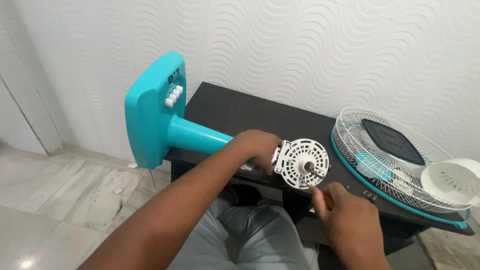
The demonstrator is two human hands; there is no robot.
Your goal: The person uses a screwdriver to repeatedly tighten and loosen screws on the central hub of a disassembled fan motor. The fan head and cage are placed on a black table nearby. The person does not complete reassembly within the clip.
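1. Bright, even, diffuse light; the source is not visible.
2. Glare: a small bright spot on the floor tiles [26, 263] (lower left corner).
3. Shadows soft, deepest beneath the desk [240, 112].
4. Focus sharp centrally; straight lines bow slightly toward the edges.

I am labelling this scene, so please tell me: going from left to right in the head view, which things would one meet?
Turquoise fan base → left hand → white motor housing → right hand → wire fan guard → white cover.
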